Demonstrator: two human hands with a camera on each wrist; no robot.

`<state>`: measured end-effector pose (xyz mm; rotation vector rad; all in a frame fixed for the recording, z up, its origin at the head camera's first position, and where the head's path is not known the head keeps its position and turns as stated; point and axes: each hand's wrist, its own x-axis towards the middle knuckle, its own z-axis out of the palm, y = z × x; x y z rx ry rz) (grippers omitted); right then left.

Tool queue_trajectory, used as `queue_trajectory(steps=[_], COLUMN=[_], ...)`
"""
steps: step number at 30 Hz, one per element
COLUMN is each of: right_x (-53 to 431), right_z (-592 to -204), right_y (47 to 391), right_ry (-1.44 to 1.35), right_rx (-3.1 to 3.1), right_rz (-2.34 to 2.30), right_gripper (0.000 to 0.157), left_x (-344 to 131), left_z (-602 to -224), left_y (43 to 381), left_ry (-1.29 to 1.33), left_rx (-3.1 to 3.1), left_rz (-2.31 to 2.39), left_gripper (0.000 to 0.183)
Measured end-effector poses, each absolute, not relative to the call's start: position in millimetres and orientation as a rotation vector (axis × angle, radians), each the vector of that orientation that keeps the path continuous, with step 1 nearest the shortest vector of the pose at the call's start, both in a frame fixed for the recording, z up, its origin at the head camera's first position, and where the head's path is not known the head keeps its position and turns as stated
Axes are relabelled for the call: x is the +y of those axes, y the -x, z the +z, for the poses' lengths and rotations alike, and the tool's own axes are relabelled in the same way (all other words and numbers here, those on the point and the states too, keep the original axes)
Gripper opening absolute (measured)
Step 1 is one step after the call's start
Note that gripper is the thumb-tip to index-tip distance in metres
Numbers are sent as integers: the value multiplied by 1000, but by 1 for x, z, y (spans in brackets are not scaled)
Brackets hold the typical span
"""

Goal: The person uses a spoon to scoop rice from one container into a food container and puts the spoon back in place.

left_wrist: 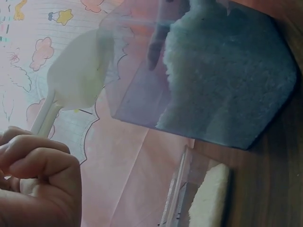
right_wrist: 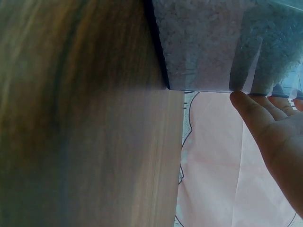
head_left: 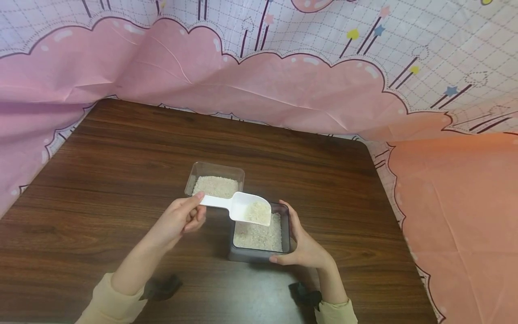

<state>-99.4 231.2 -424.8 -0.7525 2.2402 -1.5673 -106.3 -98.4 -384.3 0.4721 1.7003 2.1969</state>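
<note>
My left hand (head_left: 182, 220) pinches the handle of a white plastic scoop (head_left: 216, 202) between thumb and curled fingers. A small heap of rice (head_left: 258, 211) lies in the scoop's bowl, held above a dark see-through container (head_left: 252, 256). More rice (right_wrist: 203, 42) fills much of that container, as both wrist views show through its walls. My right hand (head_left: 305, 247) grips the container's right side, thumb at the near corner and fingers toward the far one. Behind the scoop stands a shallow clear tray (head_left: 195, 173) with white rice (head_left: 216, 185) in it.
The things stand on a dark wood-grain table (head_left: 121, 180) with rounded corners. A patterned pink and white cloth (head_left: 283, 90) hangs behind it and along its sides. Dark straps (head_left: 305, 294) lie near both wrists.
</note>
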Motion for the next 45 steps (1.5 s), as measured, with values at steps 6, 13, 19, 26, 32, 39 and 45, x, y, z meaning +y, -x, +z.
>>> queue_trajectory(steps=[6, 13, 19, 26, 32, 39, 45], right_x=[231, 231, 231, 233, 233, 233, 233], right_z=[-425, -425, -425, -427, -428, -427, -427], right_y=[99, 99, 100, 100, 100, 101, 100], right_ry=[743, 749, 760, 775, 777, 781, 771], right_rx=[2245, 2261, 2257, 2248, 2250, 2256, 2257], right_rz=[-1561, -1555, -1556, -1553, -1550, -1542, -1543], right_gripper=[123, 122, 122, 122, 122, 122, 122], left_x=[-109, -124, -143, -165, -173, -176, -171], left_z=[-378, -368, -359, -362, -377, -398, -402], left_y=[106, 107, 113, 127, 141, 156, 165], left_ry=[-553, -638, -560, -418, -238, -147, -69], left_rx=[1678, 1667, 1775, 1915, 2069, 2231, 2408], left_rz=[2238, 2318, 2358, 2310, 2178, 2022, 1818], left_gripper=[48, 47, 49, 51, 52, 53, 57])
